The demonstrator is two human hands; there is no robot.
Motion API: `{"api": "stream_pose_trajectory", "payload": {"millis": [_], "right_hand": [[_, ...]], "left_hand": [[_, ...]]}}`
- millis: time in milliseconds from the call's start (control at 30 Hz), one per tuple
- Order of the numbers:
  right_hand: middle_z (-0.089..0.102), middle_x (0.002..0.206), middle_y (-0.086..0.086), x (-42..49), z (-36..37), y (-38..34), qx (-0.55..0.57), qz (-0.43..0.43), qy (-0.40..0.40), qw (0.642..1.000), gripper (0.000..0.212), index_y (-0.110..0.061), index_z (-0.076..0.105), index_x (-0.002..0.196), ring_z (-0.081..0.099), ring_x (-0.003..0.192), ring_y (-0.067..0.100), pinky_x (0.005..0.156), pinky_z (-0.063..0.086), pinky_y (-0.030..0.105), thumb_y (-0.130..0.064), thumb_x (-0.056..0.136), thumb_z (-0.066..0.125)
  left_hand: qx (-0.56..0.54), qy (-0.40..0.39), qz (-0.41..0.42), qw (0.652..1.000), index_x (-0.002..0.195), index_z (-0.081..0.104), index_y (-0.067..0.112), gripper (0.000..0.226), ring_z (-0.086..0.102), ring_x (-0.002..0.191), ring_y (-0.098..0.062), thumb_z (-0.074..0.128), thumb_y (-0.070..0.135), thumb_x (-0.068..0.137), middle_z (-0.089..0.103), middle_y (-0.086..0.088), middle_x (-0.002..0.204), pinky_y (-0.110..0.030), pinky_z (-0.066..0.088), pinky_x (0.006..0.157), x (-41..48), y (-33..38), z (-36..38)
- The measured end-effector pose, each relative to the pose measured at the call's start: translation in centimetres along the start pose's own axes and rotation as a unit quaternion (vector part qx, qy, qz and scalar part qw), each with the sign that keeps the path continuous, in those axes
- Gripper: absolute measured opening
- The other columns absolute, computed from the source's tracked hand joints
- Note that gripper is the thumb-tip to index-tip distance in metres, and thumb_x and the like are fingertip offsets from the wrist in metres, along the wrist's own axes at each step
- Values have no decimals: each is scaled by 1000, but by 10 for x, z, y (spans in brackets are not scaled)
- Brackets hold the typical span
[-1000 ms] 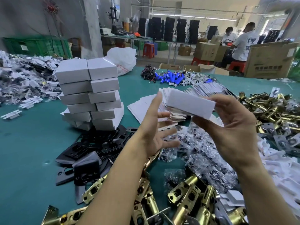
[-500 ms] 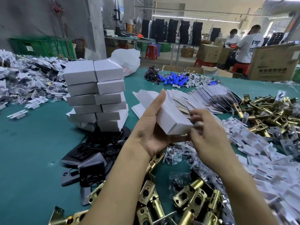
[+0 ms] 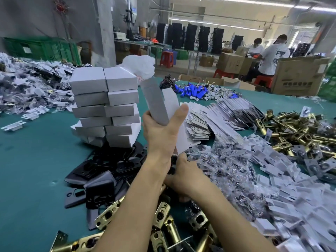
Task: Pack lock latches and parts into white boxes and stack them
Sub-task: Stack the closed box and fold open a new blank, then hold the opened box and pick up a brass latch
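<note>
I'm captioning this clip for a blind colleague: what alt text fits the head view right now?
A person's left hand grips a white box nearly upright over a green table, while the right hand is low beneath it among black plates and bagged parts. A stack of white boxes stands to the left; brass latches lie heaped to the right.

Box: matt white card, smooth, the one you hold.
Stack: the same matt white card.
Latches: brass-coloured metal, glossy under your lights.
Plates: black, smooth, faint sheen; metal or plastic you cannot tell.
Bags: clear plastic, crinkled and shiny.
Table: green cover, matt, before you.
Crate: brown cardboard, dull and matt.
</note>
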State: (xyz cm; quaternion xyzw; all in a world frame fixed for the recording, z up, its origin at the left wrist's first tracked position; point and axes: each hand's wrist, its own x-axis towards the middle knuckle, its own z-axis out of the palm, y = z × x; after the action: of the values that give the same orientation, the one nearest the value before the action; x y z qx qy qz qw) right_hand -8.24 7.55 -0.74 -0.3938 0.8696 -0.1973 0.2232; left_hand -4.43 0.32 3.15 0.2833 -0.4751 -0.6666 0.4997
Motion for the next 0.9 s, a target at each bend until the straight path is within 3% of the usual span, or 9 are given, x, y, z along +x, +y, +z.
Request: {"api": "stream_pose_trajectory", "payload": {"millis": [67, 167, 300, 400, 567, 667, 733, 800, 900], "right_hand": [[57, 110, 13, 1, 4, -1, 32, 5, 4, 999, 52, -15, 29, 106, 66, 91, 39, 70, 60, 49, -38, 80, 67], [57, 102, 11, 0, 3, 1, 98, 7, -7, 995, 54, -17, 28, 100, 66, 73, 33, 49, 58, 37, -33, 76, 74], [63, 105, 18, -2, 5, 3, 118, 8, 10, 993, 57, -14, 29, 104, 68, 85, 37, 70, 59, 48, -31, 77, 76], [62, 107, 18, -4, 8, 3, 116, 13, 20, 993, 56, -16, 29, 106, 63, 96, 36, 74, 50, 40, -31, 78, 75], [63, 104, 11, -5, 10, 6, 159, 26, 18, 987, 58, -21, 30, 110, 62, 94, 29, 70, 44, 30, -28, 76, 77], [63, 100, 8, -3, 11, 9, 214, 50, 19, 975, 61, -25, 28, 107, 62, 82, 22, 63, 47, 28, -22, 72, 78], [62, 96, 6, -1, 11, 10, 226, 57, 15, 972, 64, -26, 25, 107, 61, 74, 16, 51, 44, 25, -24, 72, 78], [60, 97, 6, 1, 11, 10, 224, 63, 9, 973, 70, -24, 22, 113, 59, 73, 14, 46, 40, 24, -28, 72, 78], [59, 104, 8, 2, 10, 8, 217, 65, 5, 974, 77, -20, 22, 122, 61, 79, 18, 54, 44, 26, -32, 70, 79]], "left_hand": [[23, 20, 45, 999, 105, 41, 29, 83, 61, 115, -27, 86, 59, 42, 59, -9, 125, -46, 53, 95, 0, -2, -2], [37, 26, 83, 996, 105, 35, 26, 84, 63, 109, -27, 92, 42, 45, 61, -10, 118, -50, 55, 91, 2, -8, -3], [66, 23, 116, 991, 106, 35, 33, 81, 66, 101, -21, 93, 35, 51, 66, 0, 110, -48, 57, 87, 3, -14, -1], [94, 41, 144, 984, 99, 35, 44, 77, 65, 98, -16, 90, 44, 45, 65, 7, 107, -39, 57, 82, 3, -15, -1], [147, 47, 171, 973, 105, 42, 42, 75, 63, 92, -13, 95, 36, 52, 65, 9, 104, -33, 56, 76, 4, -18, -1], [169, 47, 172, 969, 115, 47, 30, 79, 62, 88, -7, 98, 31, 55, 65, 9, 103, -19, 51, 70, 5, -17, -2], [178, 54, 172, 967, 115, 47, 30, 80, 61, 88, -2, 98, 32, 54, 65, 11, 102, -11, 47, 65, 5, -15, -2], [180, 55, 166, 968, 113, 45, 32, 79, 61, 90, -6, 98, 32, 54, 65, 11, 103, -10, 47, 66, 4, -14, -2], [180, 50, 158, 970, 113, 45, 33, 78, 62, 92, -10, 98, 32, 55, 65, 10, 104, -17, 49, 69, 2, -14, -2]]}}
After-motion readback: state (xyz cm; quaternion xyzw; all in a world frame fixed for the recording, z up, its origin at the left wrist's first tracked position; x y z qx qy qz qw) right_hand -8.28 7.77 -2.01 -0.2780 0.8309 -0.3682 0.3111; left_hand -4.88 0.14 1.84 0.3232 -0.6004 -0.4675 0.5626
